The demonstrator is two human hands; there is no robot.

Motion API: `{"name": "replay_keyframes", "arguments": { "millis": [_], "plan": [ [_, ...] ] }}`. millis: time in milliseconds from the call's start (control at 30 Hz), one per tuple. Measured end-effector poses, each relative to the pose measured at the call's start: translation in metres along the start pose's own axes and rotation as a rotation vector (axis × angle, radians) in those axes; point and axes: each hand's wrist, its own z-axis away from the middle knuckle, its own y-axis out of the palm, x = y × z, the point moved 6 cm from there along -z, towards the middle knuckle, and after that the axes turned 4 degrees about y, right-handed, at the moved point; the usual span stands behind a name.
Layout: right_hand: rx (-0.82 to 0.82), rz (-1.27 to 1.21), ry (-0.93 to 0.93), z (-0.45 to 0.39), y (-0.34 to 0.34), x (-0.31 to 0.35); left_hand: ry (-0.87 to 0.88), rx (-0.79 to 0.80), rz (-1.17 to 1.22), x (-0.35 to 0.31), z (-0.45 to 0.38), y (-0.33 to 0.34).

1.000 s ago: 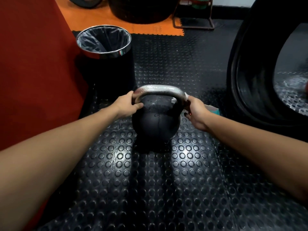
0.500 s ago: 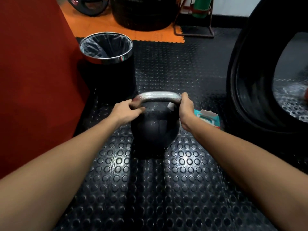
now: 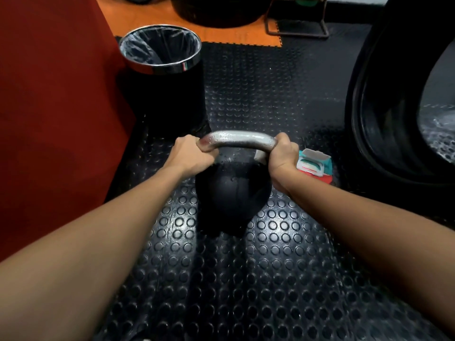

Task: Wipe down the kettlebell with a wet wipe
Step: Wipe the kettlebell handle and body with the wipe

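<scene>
A black kettlebell (image 3: 232,193) with a wet, silver handle (image 3: 237,139) stands upright on the studded black floor mat. My left hand (image 3: 190,156) grips the left end of the handle. My right hand (image 3: 282,159) wraps the right end of the handle, with a white wet wipe (image 3: 259,155) pressed between palm and metal; only a corner of the wipe shows under the handle. The pack of wet wipes (image 3: 314,163), teal and white with its lid raised, lies on the mat just right of my right hand.
A black bin (image 3: 162,77) with a chrome rim and plastic liner stands behind the kettlebell, to the left. A red padded block (image 3: 56,107) fills the left side. A large black tyre (image 3: 384,107) stands at the right. Orange matting and a metal rack lie at the back.
My right hand has climbed from the lower right side of the handle up onto its right corner, carrying the wipe. My left hand keeps its grip. The view has tilted slightly.
</scene>
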Motion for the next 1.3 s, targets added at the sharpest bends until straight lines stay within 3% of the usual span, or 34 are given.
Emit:
{"name": "replay_keyframes", "arguments": {
  "millis": [167, 333, 433, 600, 767, 900, 1033, 1300],
  "plan": [
    [0.067, -0.006, -0.046, 0.019, -0.008, -0.014, 0.008, -0.007, -0.023, 0.008, 0.026, 0.001],
    [0.325, 0.064, -0.004, 0.033, -0.011, -0.025, -0.03, 0.014, -0.062, 0.014, 0.042, 0.002],
    [0.329, 0.026, 0.01, 0.043, -0.026, -0.025, -0.029, 0.064, -0.067, 0.013, 0.043, 0.001],
    [0.346, 0.238, -0.203, 0.053, -0.053, -0.046, -0.027, 0.088, -0.068, 0.023, 0.046, 0.002],
    [0.32, 0.254, -0.356, 0.069, -0.059, -0.031, 0.001, 0.054, -0.073, 0.029, 0.055, 0.004],
    [0.336, 0.121, -0.289, 0.065, -0.045, -0.043, 0.046, 0.041, -0.058, 0.031, 0.063, 0.007],
    [0.371, -0.115, -0.067, 0.04, -0.027, -0.037, 0.068, 0.051, -0.048, 0.034, 0.062, 0.008],
    [0.384, -0.077, -0.038, 0.031, -0.022, -0.048, 0.068, 0.032, -0.052, 0.04, 0.06, 0.012]
  ]
}}
